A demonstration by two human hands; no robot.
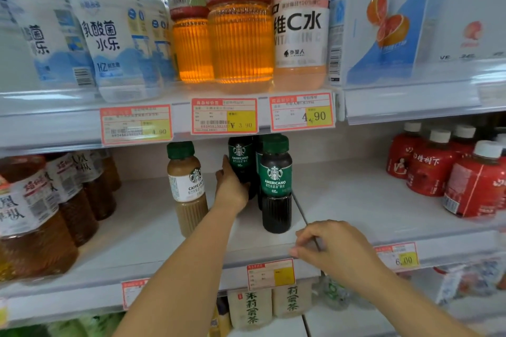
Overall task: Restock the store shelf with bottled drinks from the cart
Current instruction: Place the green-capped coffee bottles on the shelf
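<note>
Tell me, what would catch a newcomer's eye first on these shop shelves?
Probably the two bare arms reaching in. The left hand grips the rear Americano bottle deep on the middle shelf, while the right hand curls round a thin wire divider at its front edge. Above, glowing amber tea bottles stand out at the centre of the upper shelf.
</note>
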